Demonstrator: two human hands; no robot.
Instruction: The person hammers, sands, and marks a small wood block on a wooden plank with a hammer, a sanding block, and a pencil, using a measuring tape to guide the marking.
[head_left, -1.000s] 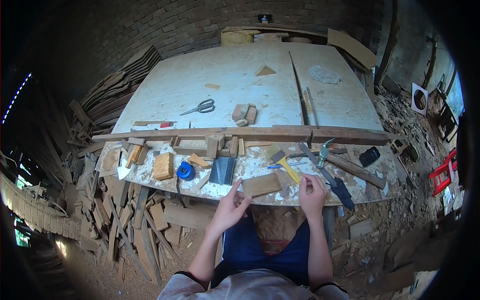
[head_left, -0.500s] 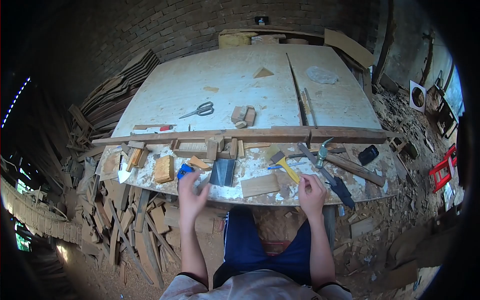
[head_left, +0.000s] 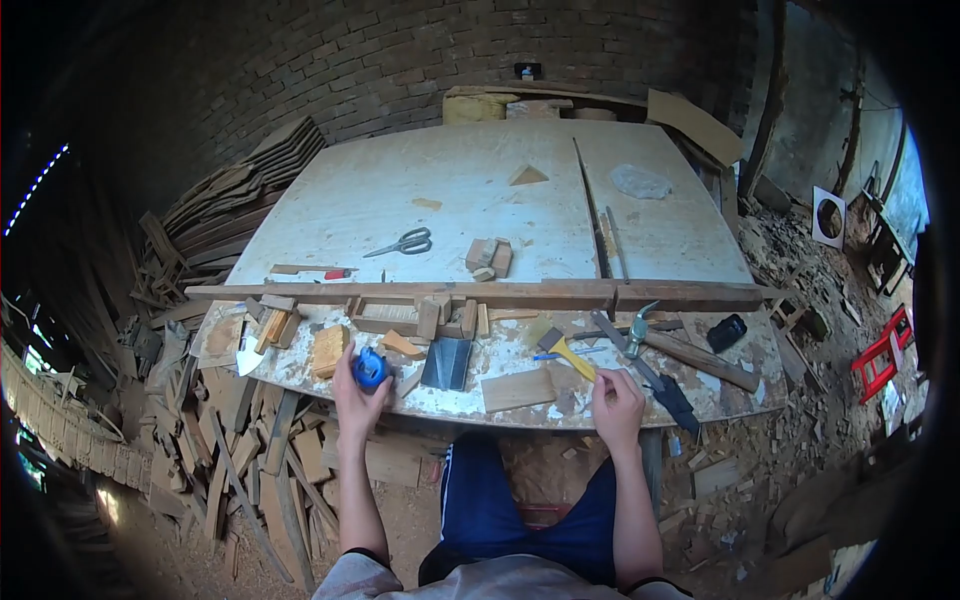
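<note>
My left hand (head_left: 360, 402) is closed around a blue tape measure (head_left: 371, 368) at the near left part of the bench. Its thumb and fingers lie on either side of the case. My right hand (head_left: 617, 408) rests at the near edge with curled fingers, close to the handle end of a yellow-handled brush (head_left: 569, 353). Whatever may be between those fingers is hidden. A thin wooden board (head_left: 518, 390) lies between the hands, with a dark flat sheet (head_left: 447, 363) farther left. Beyond the left hand sits a wooden block (head_left: 330, 350).
A claw hammer (head_left: 690, 352) and a black object (head_left: 726, 334) lie to the right. A long wooden rail (head_left: 450, 293) crosses the bench. Behind it are scissors (head_left: 405, 242) and small wood blocks (head_left: 488, 257). Scrap wood (head_left: 260, 470) is heaped on the floor at left.
My left hand has closed around the tape measure, which now shows between its thumb and fingers. My right hand stays near the yellow handle. The view has tilted slightly.
</note>
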